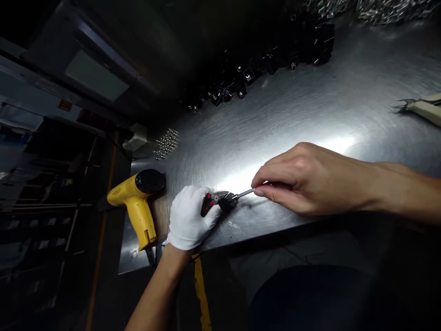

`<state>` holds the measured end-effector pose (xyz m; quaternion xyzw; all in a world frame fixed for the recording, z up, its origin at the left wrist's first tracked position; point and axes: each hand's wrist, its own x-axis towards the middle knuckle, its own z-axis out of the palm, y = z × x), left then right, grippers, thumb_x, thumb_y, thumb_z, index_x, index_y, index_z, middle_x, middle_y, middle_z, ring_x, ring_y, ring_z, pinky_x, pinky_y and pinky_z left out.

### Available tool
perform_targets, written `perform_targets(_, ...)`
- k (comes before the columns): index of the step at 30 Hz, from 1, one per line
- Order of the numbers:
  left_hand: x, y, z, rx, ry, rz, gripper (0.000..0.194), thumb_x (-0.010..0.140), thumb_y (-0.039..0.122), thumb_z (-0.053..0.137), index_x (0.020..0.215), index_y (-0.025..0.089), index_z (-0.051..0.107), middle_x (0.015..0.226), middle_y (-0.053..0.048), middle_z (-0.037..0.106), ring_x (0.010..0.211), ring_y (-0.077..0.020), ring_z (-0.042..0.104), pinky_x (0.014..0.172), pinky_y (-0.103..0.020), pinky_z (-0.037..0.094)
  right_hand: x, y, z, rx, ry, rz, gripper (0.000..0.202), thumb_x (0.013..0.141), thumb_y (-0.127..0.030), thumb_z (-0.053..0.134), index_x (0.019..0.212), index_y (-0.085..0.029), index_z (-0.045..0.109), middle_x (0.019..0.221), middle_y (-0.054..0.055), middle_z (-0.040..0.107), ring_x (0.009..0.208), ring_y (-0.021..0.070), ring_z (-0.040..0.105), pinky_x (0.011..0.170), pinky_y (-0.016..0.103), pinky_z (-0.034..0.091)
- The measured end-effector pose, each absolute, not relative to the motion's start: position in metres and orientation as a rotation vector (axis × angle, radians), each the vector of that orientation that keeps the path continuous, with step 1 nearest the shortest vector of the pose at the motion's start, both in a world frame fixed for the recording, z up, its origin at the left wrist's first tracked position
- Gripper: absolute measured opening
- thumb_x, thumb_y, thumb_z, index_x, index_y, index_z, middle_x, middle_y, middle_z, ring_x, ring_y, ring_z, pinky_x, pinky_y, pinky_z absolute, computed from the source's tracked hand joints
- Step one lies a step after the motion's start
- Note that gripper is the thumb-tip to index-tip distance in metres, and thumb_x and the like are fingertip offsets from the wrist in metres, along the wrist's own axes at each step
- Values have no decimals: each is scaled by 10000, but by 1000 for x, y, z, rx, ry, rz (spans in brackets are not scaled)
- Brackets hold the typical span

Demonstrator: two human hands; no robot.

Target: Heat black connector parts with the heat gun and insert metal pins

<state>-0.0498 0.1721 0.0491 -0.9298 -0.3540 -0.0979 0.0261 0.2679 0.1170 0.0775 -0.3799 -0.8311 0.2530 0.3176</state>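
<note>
My left hand [191, 217], in a white glove, is closed around pliers [215, 197] with red on their handles, near the front edge of the metal table. A small dark part [228, 201] sits at the pliers' jaws. My bare right hand [292, 179] pinches a thin metal rod [245, 192] between thumb and fingers. The rod's far end meets the dark part. How the pliers touch that part is too small to tell.
A yellow heat gun [138, 202] lies left of my gloved hand on the metal table [213, 138]. Small metal pins [166, 143] are grouped behind it. Black parts [248, 74] line the back. Pale-handled cutters [422, 108] lie at right, and metal pieces [386, 10] are heaped at back right.
</note>
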Motion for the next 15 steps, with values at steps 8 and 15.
perform_targets(8, -55, 169, 44, -2932, -1232, -389, 284, 975, 460, 449, 873, 210, 538, 777, -37, 521, 716, -211, 512, 664, -340, 397, 254, 115, 87, -1104, -2219, 516, 204, 986, -227, 572, 995, -189, 771, 772, -14, 706, 631, 132, 603, 549, 305, 385)
perform_targets(15, -50, 166, 43, -2875, -1391, -333, 270, 983, 441, 465, 897, 204, 563, 796, -35, 528, 737, -207, 527, 685, -336, 396, 249, 112, 82, -1231, -2183, 471, 224, 998, -246, 552, 904, -177, 743, 686, -9, 636, 588, 126, 540, 535, 305, 340)
